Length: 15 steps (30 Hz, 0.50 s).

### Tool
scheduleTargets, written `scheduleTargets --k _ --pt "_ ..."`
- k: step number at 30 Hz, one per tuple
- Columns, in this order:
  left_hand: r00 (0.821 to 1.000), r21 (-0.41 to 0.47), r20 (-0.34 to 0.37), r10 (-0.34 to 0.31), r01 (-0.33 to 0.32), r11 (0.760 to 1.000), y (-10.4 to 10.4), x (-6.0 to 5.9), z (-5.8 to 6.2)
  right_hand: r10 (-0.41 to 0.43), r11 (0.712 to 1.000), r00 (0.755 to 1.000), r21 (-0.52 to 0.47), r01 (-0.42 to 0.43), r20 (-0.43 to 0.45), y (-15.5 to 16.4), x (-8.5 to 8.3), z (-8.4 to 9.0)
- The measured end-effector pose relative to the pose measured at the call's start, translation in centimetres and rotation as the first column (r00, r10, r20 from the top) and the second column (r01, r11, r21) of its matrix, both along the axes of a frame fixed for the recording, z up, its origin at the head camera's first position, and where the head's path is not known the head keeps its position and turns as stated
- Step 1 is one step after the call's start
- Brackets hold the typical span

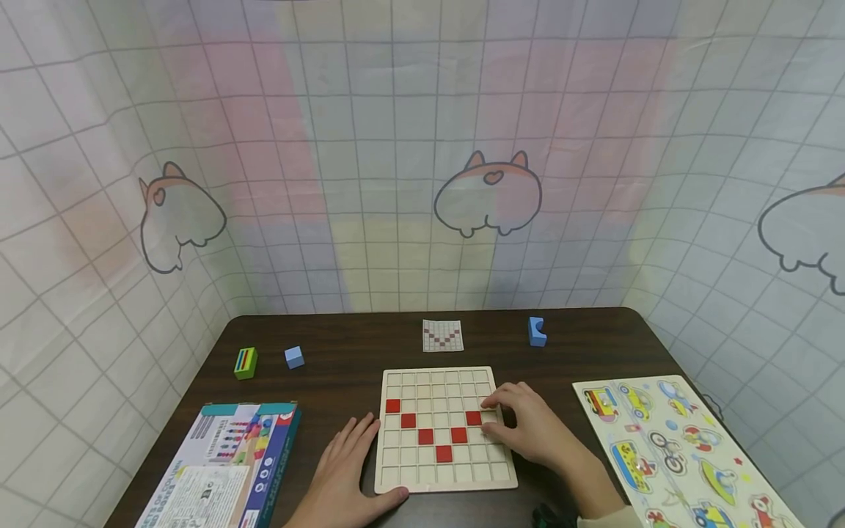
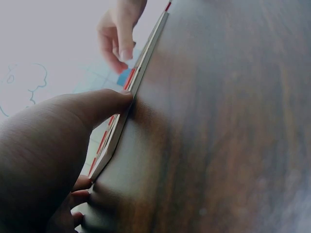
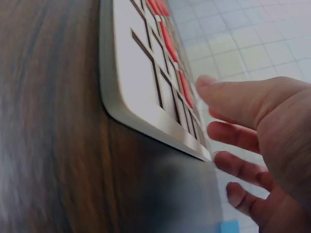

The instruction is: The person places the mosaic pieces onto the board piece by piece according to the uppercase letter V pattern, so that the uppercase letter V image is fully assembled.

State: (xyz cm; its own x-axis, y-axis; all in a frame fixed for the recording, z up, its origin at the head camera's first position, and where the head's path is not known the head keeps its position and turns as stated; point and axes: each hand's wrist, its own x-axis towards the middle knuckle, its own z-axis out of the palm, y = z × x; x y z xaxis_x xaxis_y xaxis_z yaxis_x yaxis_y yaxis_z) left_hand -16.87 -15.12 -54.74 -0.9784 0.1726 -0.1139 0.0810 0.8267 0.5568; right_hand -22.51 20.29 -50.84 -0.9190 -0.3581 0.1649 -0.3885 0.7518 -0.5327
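A pale grid board (image 1: 431,485) lies on the dark table with several red square tiles (image 1: 425,437) set in its cells, roughly in a V. My left hand (image 1: 353,473) lies at the board's left front corner, fingers extended along the left side and thumb (image 2: 109,104) touching the front edge. Over the board's right edge is my right hand (image 1: 528,425), its thumb (image 3: 233,97) and fingers apart, near a red tile (image 1: 473,418). No piece shows between them; the cells under this hand are hidden.
Behind the board lies a small card (image 1: 443,336) with a red pattern. A blue notched block (image 1: 537,332), a blue cube (image 1: 293,357) and a green block with coloured stripes (image 1: 245,363) stand farther back. A box (image 1: 218,469) is left; a picture board (image 1: 680,440) is right.
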Motion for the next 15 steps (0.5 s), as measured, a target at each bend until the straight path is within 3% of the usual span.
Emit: scheduleTargets --k 15 --pt "1.000 0.012 -0.006 -0.004 0.004 1.000 0.0 0.0 0.0 -0.082 0.994 0.997 0.072 0.082 -0.010 2.7 2.2 0.8"
